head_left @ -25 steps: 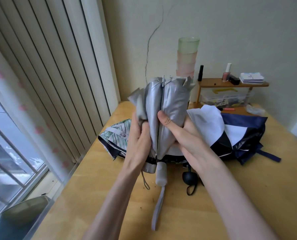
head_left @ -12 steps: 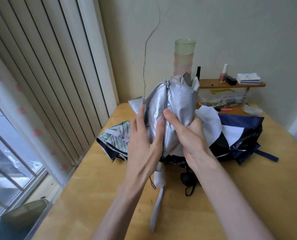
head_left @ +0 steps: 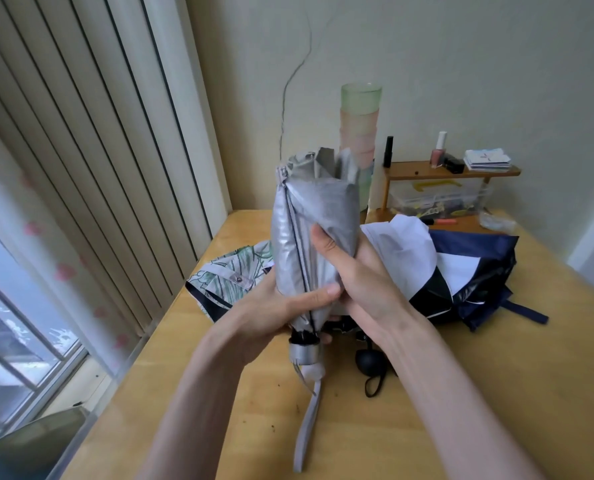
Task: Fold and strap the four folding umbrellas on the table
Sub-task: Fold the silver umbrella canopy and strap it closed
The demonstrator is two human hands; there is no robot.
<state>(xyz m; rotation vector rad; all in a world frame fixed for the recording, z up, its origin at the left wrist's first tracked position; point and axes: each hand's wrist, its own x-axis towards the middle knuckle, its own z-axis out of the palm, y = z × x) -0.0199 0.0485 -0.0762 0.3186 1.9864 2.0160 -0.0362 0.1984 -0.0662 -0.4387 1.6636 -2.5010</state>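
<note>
Head view: silver umbrella (head_left: 312,237) held upright at centre, above the tabletop (head_left: 496,393).
Left grip: left hand (head_left: 271,306) curled round the canopy's lower end, thumb across the front.
Right grip: right hand (head_left: 361,282) wraps the canopy's right side, thumb on the fabric.
Wrist strap (head_left: 306,438): hangs toward 6 o'clock.
Others: leaf-print umbrella (head_left: 233,271) at 9 o'clock, navy umbrella (head_left: 475,271) at 3 o'clock, both lying loose.
</note>
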